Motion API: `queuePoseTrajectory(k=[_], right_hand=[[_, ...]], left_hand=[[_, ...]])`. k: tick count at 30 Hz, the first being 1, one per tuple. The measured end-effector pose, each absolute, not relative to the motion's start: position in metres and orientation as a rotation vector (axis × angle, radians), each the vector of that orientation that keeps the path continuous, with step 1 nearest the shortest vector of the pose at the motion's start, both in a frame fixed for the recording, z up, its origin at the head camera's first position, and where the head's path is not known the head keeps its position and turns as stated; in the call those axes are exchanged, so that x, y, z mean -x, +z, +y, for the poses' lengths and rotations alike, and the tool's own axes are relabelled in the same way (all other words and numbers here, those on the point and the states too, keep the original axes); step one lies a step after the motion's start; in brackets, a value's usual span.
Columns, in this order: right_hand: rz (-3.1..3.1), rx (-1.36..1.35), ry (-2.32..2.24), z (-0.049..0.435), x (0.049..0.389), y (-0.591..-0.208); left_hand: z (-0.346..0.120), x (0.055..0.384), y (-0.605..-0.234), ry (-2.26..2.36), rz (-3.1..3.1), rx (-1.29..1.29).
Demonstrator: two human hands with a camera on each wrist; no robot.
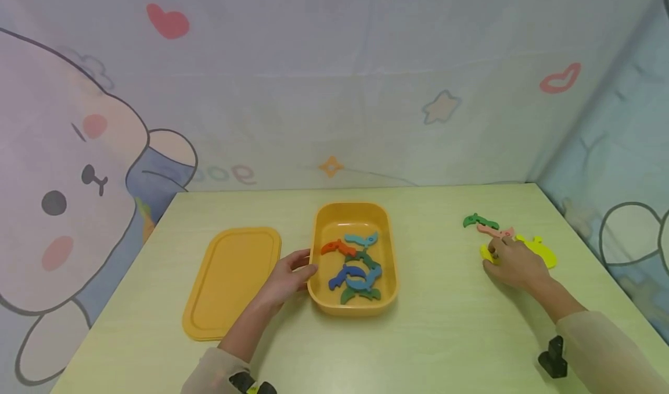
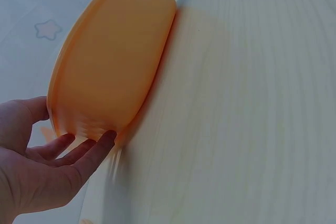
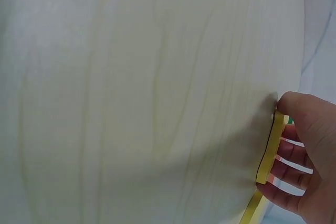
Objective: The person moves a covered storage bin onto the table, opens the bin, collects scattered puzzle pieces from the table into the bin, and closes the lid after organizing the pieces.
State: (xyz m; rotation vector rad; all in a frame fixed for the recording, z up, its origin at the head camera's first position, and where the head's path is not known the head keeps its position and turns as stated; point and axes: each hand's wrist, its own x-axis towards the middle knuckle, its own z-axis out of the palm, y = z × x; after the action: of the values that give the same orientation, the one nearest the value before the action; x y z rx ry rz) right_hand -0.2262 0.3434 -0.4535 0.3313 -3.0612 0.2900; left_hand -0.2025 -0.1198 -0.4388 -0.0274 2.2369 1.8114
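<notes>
My left hand (image 1: pixel 286 278) holds the left side of a yellow plastic box (image 1: pixel 352 311), thumb at the rim and fingertips against the outer wall (image 2: pixel 110 61). Inside the box lie several flat bird-like pieces, among them an orange-red piece (image 1: pixel 338 247), a light blue piece (image 1: pixel 360 240) and a dark blue piece (image 1: pixel 340 278). At the right of the table, my right hand (image 1: pixel 517 264) pinches a flat yellow piece (image 3: pixel 269 148) between thumb and fingers, with its edge close to the tabletop. Another yellow piece (image 1: pixel 543 251) lies beside the hand, partly covered by it.
Just beyond the right hand lie a pink piece (image 1: pixel 491 231) and a green piece (image 1: pixel 478 220). A yellow lid (image 1: pixel 235 283) rests flat left of the box. Behind the table (image 1: pixel 428 336) hangs a printed cloth (image 1: pixel 313 92), with another cloth along the right.
</notes>
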Motion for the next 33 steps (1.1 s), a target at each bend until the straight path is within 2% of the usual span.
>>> queuePoseTrajectory(k=[8, 33], right_hand=[[-3.106, -0.280, 0.329, 0.343, 0.229, -0.452], [-3.004, -0.430, 0.205, 0.328, 0.241, -0.434]], left_hand=[[-0.120, 0.203, -0.439, 1.838, 2.210, 0.012], [-0.120, 0.204, -0.439, 1.822, 2.211, 0.031]])
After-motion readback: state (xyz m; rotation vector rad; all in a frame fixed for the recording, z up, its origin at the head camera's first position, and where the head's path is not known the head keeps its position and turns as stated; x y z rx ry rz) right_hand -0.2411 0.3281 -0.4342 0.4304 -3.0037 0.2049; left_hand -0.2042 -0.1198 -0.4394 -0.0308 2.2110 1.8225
